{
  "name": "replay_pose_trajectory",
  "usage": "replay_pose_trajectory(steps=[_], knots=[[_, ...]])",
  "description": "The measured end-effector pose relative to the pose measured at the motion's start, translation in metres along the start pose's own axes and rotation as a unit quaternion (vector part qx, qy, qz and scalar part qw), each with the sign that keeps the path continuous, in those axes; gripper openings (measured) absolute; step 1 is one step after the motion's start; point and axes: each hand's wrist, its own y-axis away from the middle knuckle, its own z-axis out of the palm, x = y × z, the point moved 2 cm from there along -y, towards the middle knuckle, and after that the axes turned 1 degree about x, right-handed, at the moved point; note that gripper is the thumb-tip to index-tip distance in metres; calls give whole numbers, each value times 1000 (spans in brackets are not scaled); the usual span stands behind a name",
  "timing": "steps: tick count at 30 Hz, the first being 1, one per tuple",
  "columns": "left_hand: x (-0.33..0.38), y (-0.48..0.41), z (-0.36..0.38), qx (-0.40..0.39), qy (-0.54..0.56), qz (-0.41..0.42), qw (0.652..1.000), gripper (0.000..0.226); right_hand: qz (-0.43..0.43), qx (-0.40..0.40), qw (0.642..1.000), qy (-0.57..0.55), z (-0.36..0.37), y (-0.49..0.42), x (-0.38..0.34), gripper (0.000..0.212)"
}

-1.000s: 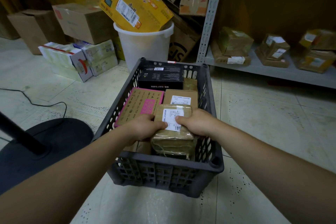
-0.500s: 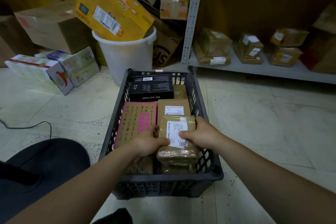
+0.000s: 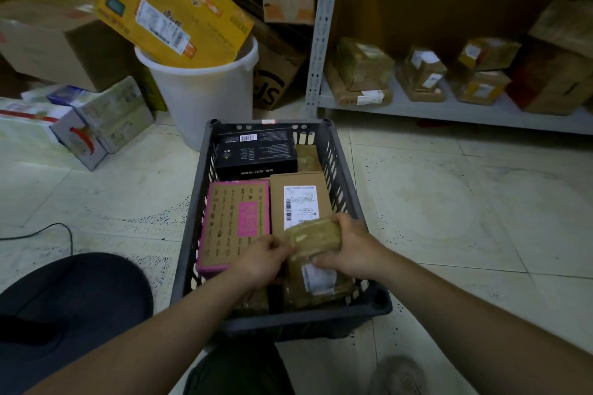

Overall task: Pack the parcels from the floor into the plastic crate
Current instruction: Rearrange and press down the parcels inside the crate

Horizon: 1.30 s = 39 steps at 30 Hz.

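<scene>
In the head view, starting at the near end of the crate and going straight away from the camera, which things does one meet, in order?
taped parcel → brown box with a white label → black box → white bucket behind the crate

Down goes the taped parcel (image 3: 316,266), its lower end lost behind the crate (image 3: 288,319) near wall, its left edge covered by the left hand (image 3: 261,258), its label half under the right hand (image 3: 351,250), print on the brown box (image 3: 276,199) too small to read, a shoe (image 3: 398,375) blurred at the bottom edge.
</scene>
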Motion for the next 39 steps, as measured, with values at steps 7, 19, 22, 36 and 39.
replay_pose_trajectory(steps=[7,19,22,36,39], knots=[[-21,2,9,18,-90,26,995,31,-10,-65,995,76,0,2,6,83],[-23,0,11,-68,-150,39,986,50,-4,-64,994,89,11,1,9,85],[-19,3,3,-60,-38,9,997,30,-8,-13,999,-43,-4,6,0,80],[-7,13,-42,-38,63,15,997,24,-76,-44,990,-115,1,-4,-23,65],[-8,12,-35,-49,13,59,997,43,-47,-22,993,-106,-2,-9,-26,57]])
